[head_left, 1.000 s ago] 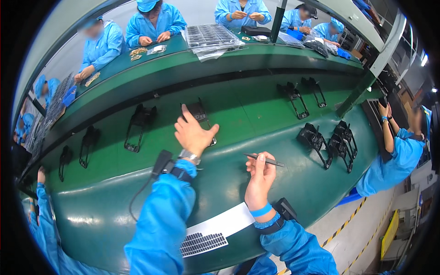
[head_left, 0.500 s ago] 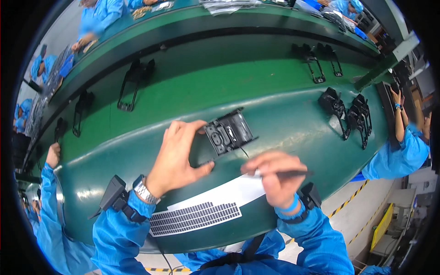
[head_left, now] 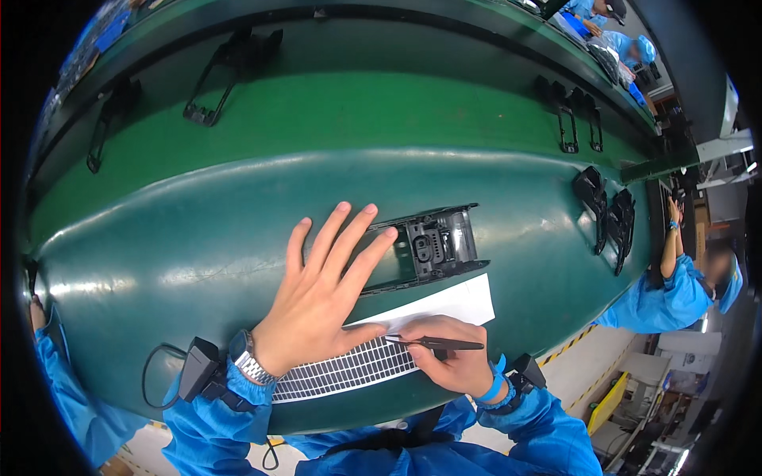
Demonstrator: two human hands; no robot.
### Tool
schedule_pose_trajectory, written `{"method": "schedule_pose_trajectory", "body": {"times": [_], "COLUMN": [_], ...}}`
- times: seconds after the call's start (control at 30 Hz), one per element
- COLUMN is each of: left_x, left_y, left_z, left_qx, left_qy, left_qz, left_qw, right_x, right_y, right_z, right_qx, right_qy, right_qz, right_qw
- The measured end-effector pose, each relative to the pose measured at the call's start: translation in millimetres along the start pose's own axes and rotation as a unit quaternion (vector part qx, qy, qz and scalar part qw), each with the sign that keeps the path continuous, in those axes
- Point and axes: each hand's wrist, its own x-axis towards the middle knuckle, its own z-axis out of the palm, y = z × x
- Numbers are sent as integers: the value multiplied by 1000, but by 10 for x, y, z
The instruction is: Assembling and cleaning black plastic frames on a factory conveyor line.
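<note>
Two hands low centre of frame. Left hand [head_left: 321,305] flat, fingers spread, pinning black plastic part [head_left: 429,247] and white sheet [head_left: 444,305]. Right hand [head_left: 448,357] closed around tweezers [head_left: 440,343], tips at label strip [head_left: 349,370]. Keep sheet pinned; lift label edge shallow.

two hands [head_left: 317,305] – one tweezers [head_left: 444,343] (dark), one sheet [head_left: 452,304]

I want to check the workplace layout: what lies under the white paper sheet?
Under the white paper sheet only the green table surface shows around it. Its near part is covered by the left hand and right hand.
</note>
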Motion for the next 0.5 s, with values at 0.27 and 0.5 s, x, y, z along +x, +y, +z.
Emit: {"method": "schedule_pose_trajectory", "body": {"times": [0.27,0.5], "left_x": [30,36], "left_y": [-66,-68], "left_z": [62,81], "left_qx": [-51,-61], "left_qy": [8,6], "left_qz": [16,4], "left_qw": [999,998], "right_x": [-29,-10], "right_y": [96,74], "right_z": [-9,-13], "right_qx": [-7,-36], "right_qy": [6,7], "right_qz": [8,-1], "right_qw": [1000,999]}}
